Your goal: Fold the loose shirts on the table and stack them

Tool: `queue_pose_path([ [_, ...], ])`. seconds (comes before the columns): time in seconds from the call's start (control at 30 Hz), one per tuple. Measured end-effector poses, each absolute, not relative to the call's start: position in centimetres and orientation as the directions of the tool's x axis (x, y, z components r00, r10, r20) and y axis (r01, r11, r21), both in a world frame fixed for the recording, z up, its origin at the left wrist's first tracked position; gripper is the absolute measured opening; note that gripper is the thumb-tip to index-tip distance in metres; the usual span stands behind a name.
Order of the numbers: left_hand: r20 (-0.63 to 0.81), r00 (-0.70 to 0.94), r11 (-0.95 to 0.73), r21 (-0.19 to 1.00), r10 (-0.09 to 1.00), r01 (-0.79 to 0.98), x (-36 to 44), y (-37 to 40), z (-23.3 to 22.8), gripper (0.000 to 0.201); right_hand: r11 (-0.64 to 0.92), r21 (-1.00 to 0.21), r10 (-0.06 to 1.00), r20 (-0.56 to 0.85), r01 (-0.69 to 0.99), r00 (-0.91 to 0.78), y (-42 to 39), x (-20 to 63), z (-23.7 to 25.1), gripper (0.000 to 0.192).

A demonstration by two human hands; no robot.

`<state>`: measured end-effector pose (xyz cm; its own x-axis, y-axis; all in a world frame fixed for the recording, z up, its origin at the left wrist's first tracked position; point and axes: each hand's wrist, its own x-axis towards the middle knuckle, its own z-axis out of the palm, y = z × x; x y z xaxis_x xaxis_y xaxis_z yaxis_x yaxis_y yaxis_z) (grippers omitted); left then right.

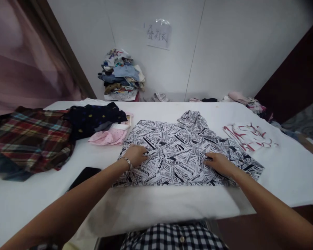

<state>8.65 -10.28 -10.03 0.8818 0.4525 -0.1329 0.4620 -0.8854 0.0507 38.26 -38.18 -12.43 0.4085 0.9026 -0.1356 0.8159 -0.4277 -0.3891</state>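
Note:
A white shirt with black newspaper print [172,149] lies spread on the white table in front of me. My left hand [136,155], with a bracelet at the wrist, is on the left part of the shirt, its fingers curled and closed on the fabric. Toward the shirt's right side, my right hand [219,163] pinches the cloth. Some of the print's fabric bunches up at the far edge, and one part stretches out to the right past my right hand. The fingertips of both hands are partly hidden.
On the left are a plaid shirt [36,139], a dark patterned garment [91,119] and pink dotted clothing [109,135]. A black flat object [85,177] lies by my left forearm. To the right is a red-and-white garment [250,135]. A tall clothes pile [122,76] stands behind the table [289,170].

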Motion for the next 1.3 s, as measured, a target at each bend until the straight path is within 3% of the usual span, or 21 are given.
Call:
queue_pose_path([
  [0.17, -0.004, 0.965, -0.96, 0.097, 0.262, 0.261, 7.3, -10.5, -10.5, 0.013, -0.252, -0.396, 0.961, 0.005, 0.883, 0.276, -39.1, 37.9, -12.4, 0.024],
  [0.4, -0.098, 0.914, -0.906, 0.13, 0.393, 0.404, 6.4, -10.1, -10.5, 0.017, -0.235, -0.345, 0.961, 0.056, 0.909, 0.27, -40.1, 38.9, -13.6, 0.021],
  [0.6, -0.105, 0.917, -0.898, 0.187, 0.385, 0.399, 6.1, -10.8, -9.4, 0.017, -0.183, -0.421, 0.944, 0.179, 0.889, 0.279, -40.3, 38.8, -12.8, 0.021],
  [0.83, -0.152, 0.881, -0.88, 0.094, 0.448, 0.465, 5.2, -11.1, -9.7, 0.017, -0.305, -0.48, 0.922, 0.066, 0.822, 0.381, -41.0, 38.2, -13.2, 0.029],
  [0.97, -0.115, 0.894, -0.873, 0.191, 0.434, 0.449, 5.4, -10.6, -8.7, 0.016, -0.275, -0.494, 0.932, 0.074, 0.825, 0.355, -40.7, 38.6, -12.7, 0.028],
  [1.17, -0.126, 0.85, -0.785, 0.334, 0.511, 0.521, 7.7, -6.9, -6.1, 0.027, -0.28, -0.477, 0.928, 0.088, 0.833, 0.363, -37.7, 40.9, -9.2, 0.029],
  [1.3, -0.25, 0.799, -0.77, 0.225, 0.547, 0.597, 10.9, -4.1, -7.7, 0.036, -0.321, -0.469, 0.927, 0.023, 0.822, 0.375, -34.3, 42.9, -9.9, 0.023],
])
